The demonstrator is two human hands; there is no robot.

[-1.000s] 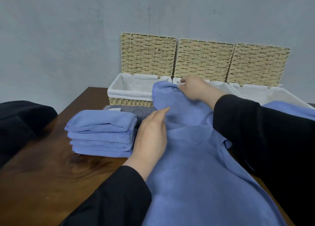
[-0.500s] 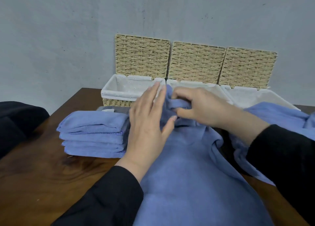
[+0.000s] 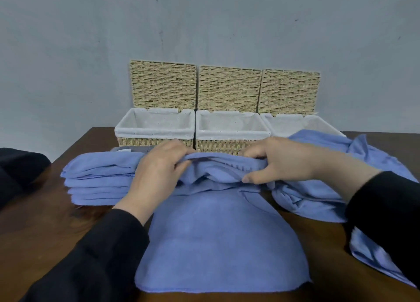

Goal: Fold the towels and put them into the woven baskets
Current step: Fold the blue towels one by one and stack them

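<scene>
Head view: blue towel (image 3: 218, 244) lies spread on the brown bench (image 3: 45, 244), near edge flat toward the person, far edge bunched up just in front of the woven baskets (image 3: 156, 140). Left hand (image 3: 156, 174) and right hand (image 3: 284, 163) each pinch that far edge, thumb under and fingers curled over the cloth; grip is narrow on both sides, holding fabric only. Hands are apart, roughly at the two far corners.

Handling, judged: cloth is soft and limp, light, no stiffness of its own. It sags between the hands and wrinkles where gathered. Not slippery; the napped surface should hold a pinch well. Not fragile. Best hold is at the corners or along the hem, edge drawn taut between the hands so that the fold falls straight. A hold in the middle would only bunch it.

Stack of folded towels (image 3: 100, 181) sits to the left, touching the left hand's side. Loose towel (image 3: 318, 201) lies crumpled on the right. All three baskets stand open, white liners showing, no towel inside as far as visible.
</scene>
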